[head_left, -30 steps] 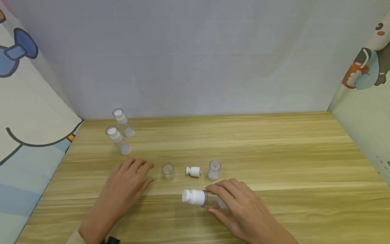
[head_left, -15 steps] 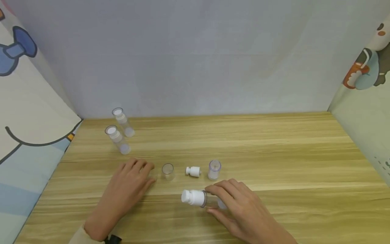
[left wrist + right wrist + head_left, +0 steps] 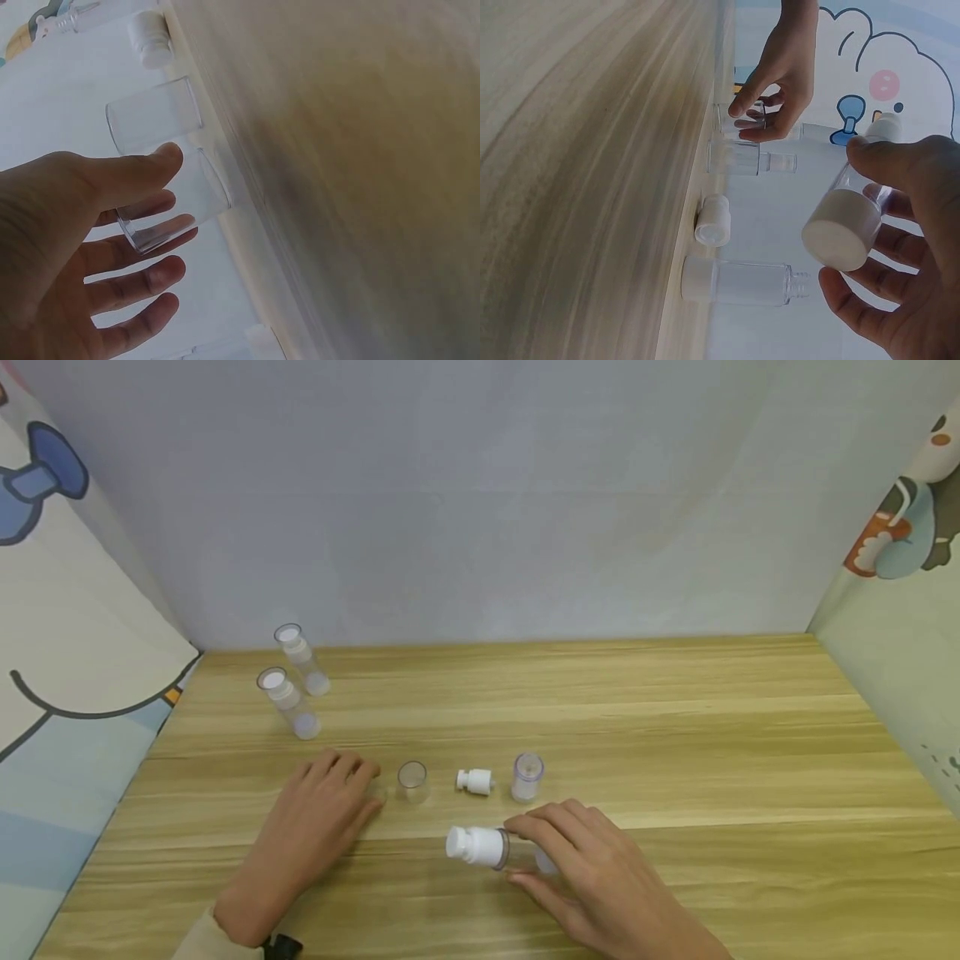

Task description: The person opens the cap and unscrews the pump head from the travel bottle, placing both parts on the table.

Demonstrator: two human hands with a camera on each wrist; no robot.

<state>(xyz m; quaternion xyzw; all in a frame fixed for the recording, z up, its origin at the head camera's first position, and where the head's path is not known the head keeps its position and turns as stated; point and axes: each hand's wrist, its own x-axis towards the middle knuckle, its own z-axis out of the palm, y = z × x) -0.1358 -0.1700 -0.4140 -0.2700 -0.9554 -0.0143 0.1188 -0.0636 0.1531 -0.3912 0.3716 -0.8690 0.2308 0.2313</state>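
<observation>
My right hand (image 3: 600, 872) holds a clear bottle (image 3: 517, 852) lying sideways above the table, its white pump head (image 3: 475, 845) pointing left. In the right wrist view the bottle's broad white base (image 3: 844, 229) faces the camera. My left hand (image 3: 318, 814) has its thumb and fingers around a clear cap (image 3: 196, 187) standing on the table. Beside that stands a second clear cap (image 3: 412, 782), with its rim up. A loose white pump head (image 3: 476, 782) lies on its side farther right. Next to it an upright clear bottle (image 3: 527, 778) shows a bare threaded neck.
Two clear bottles with white tops, a nearer one (image 3: 288, 703) and a farther one (image 3: 303, 660), stand at the back left of the wooden table (image 3: 675, 727). A pale cloth backdrop (image 3: 495, 527) rises behind the table, and printed cloths flank both sides.
My left fingertips have shifted slightly right, and the clear cap's edge now shows between thumb and fingers in the head view. My right hand holds the bottle almost still.
</observation>
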